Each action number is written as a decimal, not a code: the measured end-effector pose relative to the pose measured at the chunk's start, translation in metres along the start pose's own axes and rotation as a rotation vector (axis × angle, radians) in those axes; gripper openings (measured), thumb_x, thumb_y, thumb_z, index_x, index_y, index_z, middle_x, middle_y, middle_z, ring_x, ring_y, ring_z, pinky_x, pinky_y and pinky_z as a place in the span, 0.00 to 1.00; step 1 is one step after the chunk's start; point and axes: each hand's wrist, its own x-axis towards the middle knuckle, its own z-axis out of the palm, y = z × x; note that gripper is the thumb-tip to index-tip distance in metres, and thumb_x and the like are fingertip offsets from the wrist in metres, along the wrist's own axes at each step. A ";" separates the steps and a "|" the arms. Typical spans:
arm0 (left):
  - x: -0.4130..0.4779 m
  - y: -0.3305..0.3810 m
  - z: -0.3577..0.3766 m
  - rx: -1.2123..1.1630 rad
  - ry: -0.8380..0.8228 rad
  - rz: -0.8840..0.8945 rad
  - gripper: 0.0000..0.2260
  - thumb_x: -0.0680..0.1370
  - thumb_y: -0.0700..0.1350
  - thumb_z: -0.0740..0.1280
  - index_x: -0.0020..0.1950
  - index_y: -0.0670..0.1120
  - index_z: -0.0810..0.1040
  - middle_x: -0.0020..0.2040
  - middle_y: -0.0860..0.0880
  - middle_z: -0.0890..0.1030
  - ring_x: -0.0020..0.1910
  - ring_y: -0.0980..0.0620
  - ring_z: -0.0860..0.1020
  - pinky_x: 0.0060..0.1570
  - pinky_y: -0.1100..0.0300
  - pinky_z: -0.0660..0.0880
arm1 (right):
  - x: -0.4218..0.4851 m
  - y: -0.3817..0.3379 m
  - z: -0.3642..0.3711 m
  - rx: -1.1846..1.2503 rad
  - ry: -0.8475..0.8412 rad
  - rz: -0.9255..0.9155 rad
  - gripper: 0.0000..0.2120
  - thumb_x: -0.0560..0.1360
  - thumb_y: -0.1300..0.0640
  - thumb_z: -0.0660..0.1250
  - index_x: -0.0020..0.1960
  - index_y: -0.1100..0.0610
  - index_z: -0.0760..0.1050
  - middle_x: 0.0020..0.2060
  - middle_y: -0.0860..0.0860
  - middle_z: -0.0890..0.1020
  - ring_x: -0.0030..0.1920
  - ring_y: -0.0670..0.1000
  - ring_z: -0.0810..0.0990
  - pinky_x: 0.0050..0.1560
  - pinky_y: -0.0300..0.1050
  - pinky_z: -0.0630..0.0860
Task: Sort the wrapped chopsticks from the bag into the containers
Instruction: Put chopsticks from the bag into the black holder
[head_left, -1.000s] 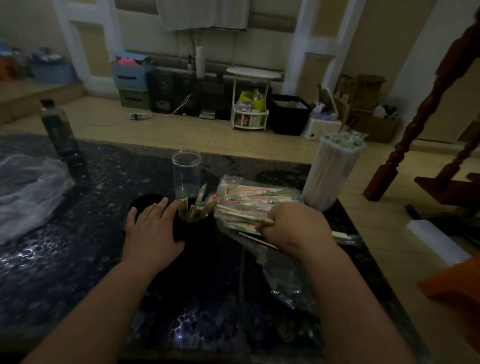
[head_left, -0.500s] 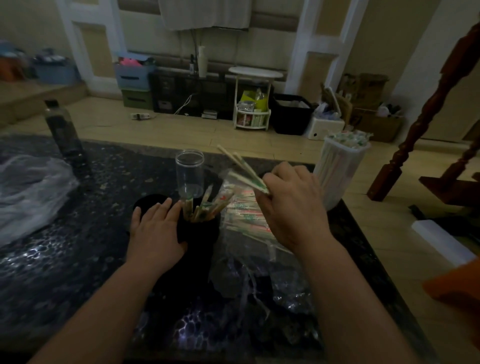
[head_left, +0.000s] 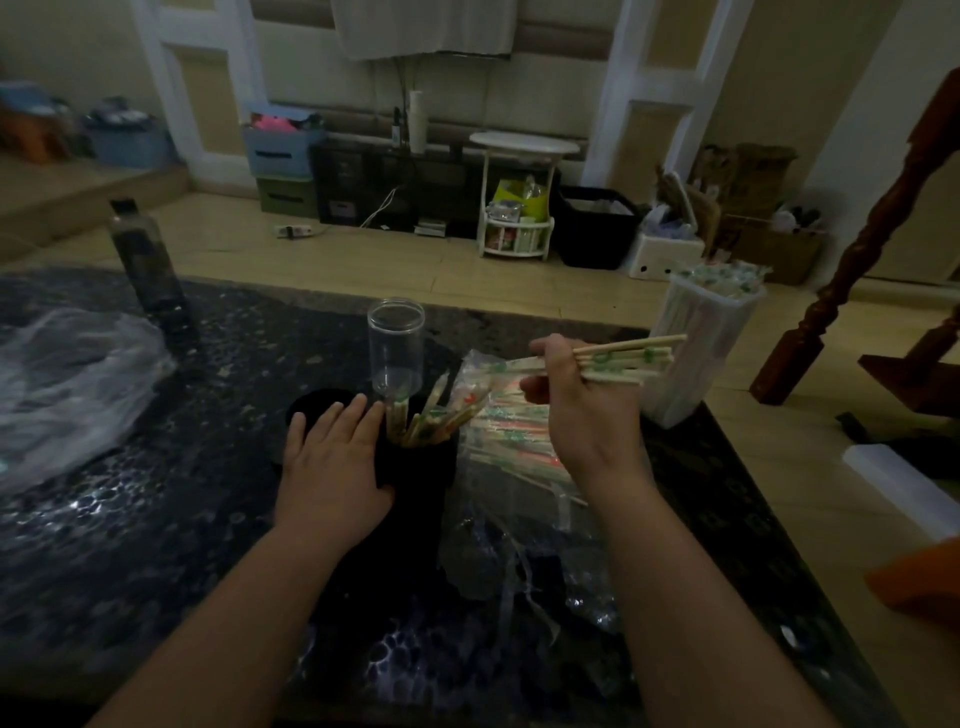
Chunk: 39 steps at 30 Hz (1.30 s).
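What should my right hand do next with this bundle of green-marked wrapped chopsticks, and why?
Probably tip the bundle of green-marked wrapped chopsticks upright and lower it into the round black cup. Your right hand grips it level in the air, your left hand rests against that cup, and the tall white container looks packed to its brim.

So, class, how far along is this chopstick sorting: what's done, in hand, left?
Done: the tall white container looks full and the black cup holds several wrapped sticks. In hand: the right hand grips a bundle of wrapped chopsticks; the left hand rests against the cup. Left: many lie in the clear plastic bag, and the clear round jar looks empty.
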 end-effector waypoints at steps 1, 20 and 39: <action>0.000 0.000 -0.001 -0.002 -0.004 0.002 0.39 0.73 0.57 0.66 0.80 0.52 0.52 0.80 0.53 0.52 0.78 0.52 0.51 0.76 0.47 0.40 | 0.000 0.000 0.003 0.015 -0.015 0.030 0.11 0.82 0.53 0.61 0.44 0.52 0.79 0.32 0.50 0.83 0.38 0.49 0.84 0.42 0.44 0.80; -0.001 0.000 -0.003 -0.045 -0.012 0.030 0.38 0.74 0.54 0.66 0.80 0.53 0.49 0.80 0.54 0.51 0.78 0.52 0.50 0.76 0.46 0.40 | -0.006 0.024 0.050 -0.143 -0.210 0.107 0.05 0.76 0.59 0.69 0.43 0.60 0.78 0.36 0.54 0.82 0.36 0.47 0.77 0.37 0.43 0.72; 0.001 -0.005 0.003 -0.043 0.014 0.043 0.44 0.70 0.71 0.64 0.79 0.55 0.50 0.80 0.55 0.53 0.78 0.52 0.51 0.75 0.44 0.40 | -0.007 0.034 0.042 -0.113 -0.156 0.096 0.09 0.74 0.57 0.72 0.53 0.49 0.80 0.46 0.50 0.83 0.45 0.51 0.82 0.50 0.56 0.81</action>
